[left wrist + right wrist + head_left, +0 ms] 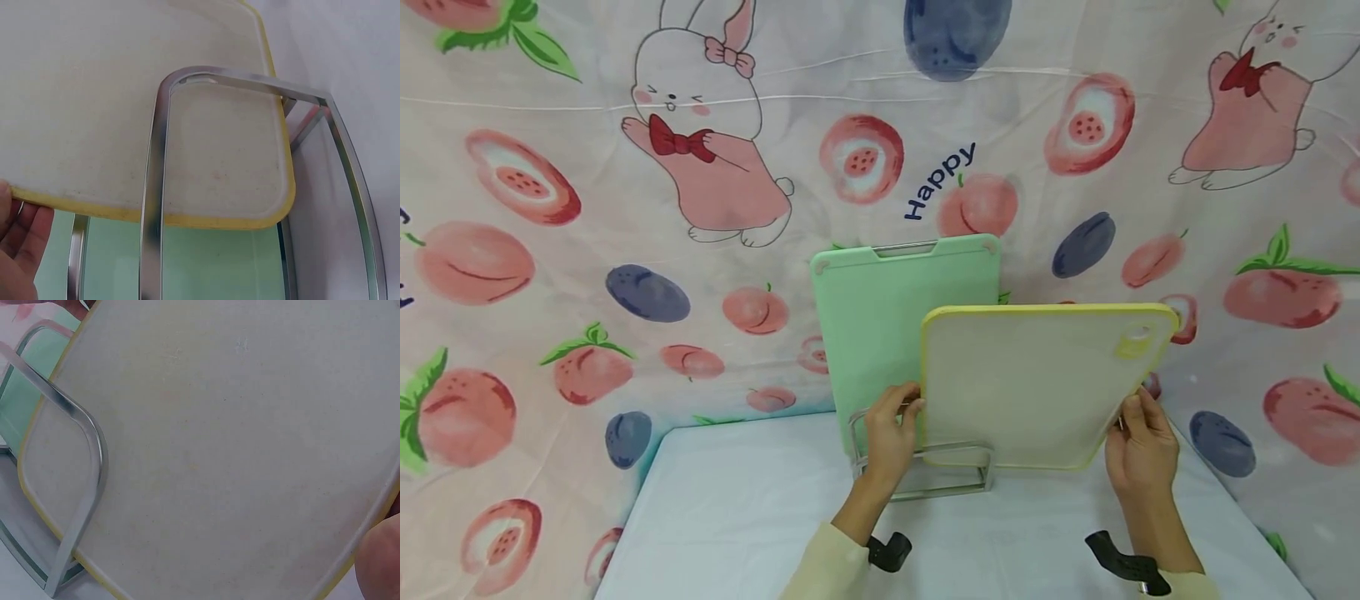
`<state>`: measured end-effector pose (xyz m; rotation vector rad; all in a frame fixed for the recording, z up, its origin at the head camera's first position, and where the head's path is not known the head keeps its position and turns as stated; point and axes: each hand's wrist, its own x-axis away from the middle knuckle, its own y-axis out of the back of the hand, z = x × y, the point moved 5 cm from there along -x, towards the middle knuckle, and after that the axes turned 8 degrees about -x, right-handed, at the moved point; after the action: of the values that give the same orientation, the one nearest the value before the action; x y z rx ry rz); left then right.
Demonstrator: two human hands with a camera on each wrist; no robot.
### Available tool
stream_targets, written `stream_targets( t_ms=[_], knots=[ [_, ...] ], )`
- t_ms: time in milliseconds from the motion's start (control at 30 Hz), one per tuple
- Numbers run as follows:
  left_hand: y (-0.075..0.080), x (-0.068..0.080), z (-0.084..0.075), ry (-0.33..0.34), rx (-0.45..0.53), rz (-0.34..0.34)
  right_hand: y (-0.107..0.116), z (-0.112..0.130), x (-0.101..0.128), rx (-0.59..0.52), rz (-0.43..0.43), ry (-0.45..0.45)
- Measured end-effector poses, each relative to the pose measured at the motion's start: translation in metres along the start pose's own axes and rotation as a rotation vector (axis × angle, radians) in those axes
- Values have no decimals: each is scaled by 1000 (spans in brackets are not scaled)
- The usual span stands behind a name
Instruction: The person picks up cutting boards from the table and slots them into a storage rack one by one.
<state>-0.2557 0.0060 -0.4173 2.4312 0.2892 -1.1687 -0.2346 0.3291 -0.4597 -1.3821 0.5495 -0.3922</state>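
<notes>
A pale cutting board with a yellow rim (pixel 1037 383) stands tilted, its lower left corner inside a metal rack (pixel 156 156). My left hand (pixel 891 437) pinches the board's left edge; in the left wrist view its fingers (pixel 34 234) are at the yellow rim. At the opposite edge my right hand (pixel 1142 454) grips the board, and the thumb (pixel 381 562) lies against its face in the right wrist view. Behind it, a light green cutting board (pixel 887 325) stands upright in the same rack. The fingers behind the pale board are partly hidden.
The rack rests on a table with a white cover (pixel 737 500). Behind and beside the table hangs a cloth backdrop (pixel 850 67) printed with fruit and rabbits.
</notes>
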Motion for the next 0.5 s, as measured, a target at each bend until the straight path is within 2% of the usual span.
stream_targets(
  t_ms=[133,333,500],
  knots=[
    [6,-1,3,-10,1,-27,0,-7,2,17,-5,-2],
    [16,0,9,22,2,-4,-2,-15,8,61,13,-11],
    [23,0,12,35,12,-7,-3,-21,10,75,-16,-24]
  ],
)
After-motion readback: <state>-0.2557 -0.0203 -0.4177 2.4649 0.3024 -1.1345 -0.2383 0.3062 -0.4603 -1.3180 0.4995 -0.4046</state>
